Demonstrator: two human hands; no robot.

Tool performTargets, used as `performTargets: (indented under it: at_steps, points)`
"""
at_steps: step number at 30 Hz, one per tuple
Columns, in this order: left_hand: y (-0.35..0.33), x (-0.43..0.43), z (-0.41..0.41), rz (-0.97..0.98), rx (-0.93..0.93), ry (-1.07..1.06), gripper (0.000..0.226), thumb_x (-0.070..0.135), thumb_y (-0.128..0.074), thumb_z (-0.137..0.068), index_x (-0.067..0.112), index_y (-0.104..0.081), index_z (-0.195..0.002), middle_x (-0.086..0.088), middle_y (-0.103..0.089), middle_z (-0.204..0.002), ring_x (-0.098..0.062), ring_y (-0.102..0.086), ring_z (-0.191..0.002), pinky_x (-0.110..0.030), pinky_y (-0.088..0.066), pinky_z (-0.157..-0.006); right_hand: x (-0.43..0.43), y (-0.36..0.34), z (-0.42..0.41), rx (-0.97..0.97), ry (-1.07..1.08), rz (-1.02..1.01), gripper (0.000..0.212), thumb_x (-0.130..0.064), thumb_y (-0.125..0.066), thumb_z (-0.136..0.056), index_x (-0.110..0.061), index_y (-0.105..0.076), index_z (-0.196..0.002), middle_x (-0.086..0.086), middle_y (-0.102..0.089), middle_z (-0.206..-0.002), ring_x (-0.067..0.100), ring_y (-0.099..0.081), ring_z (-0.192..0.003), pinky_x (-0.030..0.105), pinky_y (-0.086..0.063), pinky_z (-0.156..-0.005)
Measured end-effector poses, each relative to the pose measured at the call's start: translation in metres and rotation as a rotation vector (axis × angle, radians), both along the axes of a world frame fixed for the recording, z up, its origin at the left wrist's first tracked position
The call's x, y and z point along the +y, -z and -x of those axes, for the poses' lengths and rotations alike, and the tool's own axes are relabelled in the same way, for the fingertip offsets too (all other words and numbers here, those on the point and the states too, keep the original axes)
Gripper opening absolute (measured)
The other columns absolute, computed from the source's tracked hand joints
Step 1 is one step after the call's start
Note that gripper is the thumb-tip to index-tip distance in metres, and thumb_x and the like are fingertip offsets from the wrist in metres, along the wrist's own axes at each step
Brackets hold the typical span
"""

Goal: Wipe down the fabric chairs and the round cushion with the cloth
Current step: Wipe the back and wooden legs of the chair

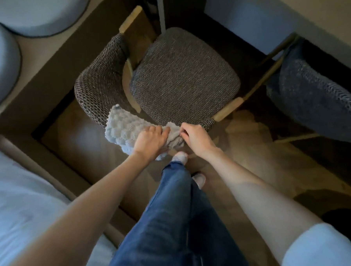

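A grey woven fabric chair (pixel 185 77) stands below me, its curved backrest (pixel 99 86) to the left of the seat. A pale bumpy cloth (pixel 122 128) lies over the near end of the backrest. My left hand (pixel 150 141) grips the cloth from above. My right hand (pixel 197 136) pinches its bunched right end beside the chair's near edge. A second, dark blue fabric chair (pixel 315 101) stands at the right. Two round pale cushions (pixel 36 16) sit at the top left.
A bed with pale bedding (pixel 21 202) fills the lower left, with a dark wooden frame (pixel 45 64) running alongside. My legs in jeans (pixel 172 214) and feet stand on the wood floor (pixel 264 169) close to the chair. A table edge (pixel 286 15) is at the top right.
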State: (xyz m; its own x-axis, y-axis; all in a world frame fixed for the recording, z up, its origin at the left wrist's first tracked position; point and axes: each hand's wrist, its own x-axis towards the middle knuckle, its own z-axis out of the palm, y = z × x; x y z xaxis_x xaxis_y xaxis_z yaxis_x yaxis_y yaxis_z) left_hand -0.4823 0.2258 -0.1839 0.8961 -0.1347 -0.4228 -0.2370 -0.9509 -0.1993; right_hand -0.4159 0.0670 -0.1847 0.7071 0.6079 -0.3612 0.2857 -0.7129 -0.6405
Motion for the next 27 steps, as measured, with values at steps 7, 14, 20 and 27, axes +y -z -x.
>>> performTargets:
  at_steps: [7, 14, 20, 27]
  points:
    - [0.030, -0.022, -0.001, -0.024, 0.018, -0.050, 0.071, 0.043, -0.057, -0.092, 0.005, -0.030, -0.146, -0.007, -0.059, -0.114, -0.024, -0.060, -0.100, -0.032, -0.048, -0.084, -0.012, 0.014, -0.034, -0.028, -0.206, 0.078, 0.008, -0.011, -0.053, -0.096, -0.003, -0.054, -0.092, 0.017, -0.064, -0.090, 0.036, -0.060, -0.080, 0.045, -0.047, -0.070]
    - [0.040, -0.067, -0.039, 0.212, 0.118, -0.361, 0.073, 0.056, -0.041, -0.096, 0.009, -0.024, -0.149, -0.008, -0.052, -0.126, -0.023, -0.055, -0.112, -0.032, -0.045, -0.085, -0.031, 0.018, -0.086, 0.013, -0.326, 0.207, 0.011, -0.010, -0.050, -0.097, 0.000, -0.055, -0.096, 0.020, -0.064, -0.091, 0.036, -0.060, -0.083, 0.047, -0.047, -0.074]
    - [0.058, -0.095, -0.059, 0.389, 0.152, -0.565, 0.074, 0.057, -0.037, -0.095, 0.014, -0.016, -0.152, -0.007, -0.043, -0.138, -0.024, -0.048, -0.120, -0.035, -0.045, -0.088, -0.042, 0.017, -0.120, 0.000, -0.438, 0.294, 0.014, -0.015, -0.049, -0.098, -0.003, -0.055, -0.100, 0.017, -0.065, -0.096, 0.034, -0.061, -0.089, 0.045, -0.048, -0.078]
    - [0.070, -0.135, -0.086, 0.604, 0.095, -0.796, 0.072, 0.055, -0.043, -0.094, 0.019, -0.020, -0.152, -0.007, -0.040, -0.142, -0.023, -0.042, -0.127, -0.033, -0.039, -0.098, -0.061, 0.009, -0.163, -0.048, -0.624, 0.350, 0.014, -0.019, -0.046, -0.100, -0.006, -0.053, -0.101, 0.014, -0.066, -0.098, 0.032, -0.061, -0.091, 0.045, -0.050, -0.078]
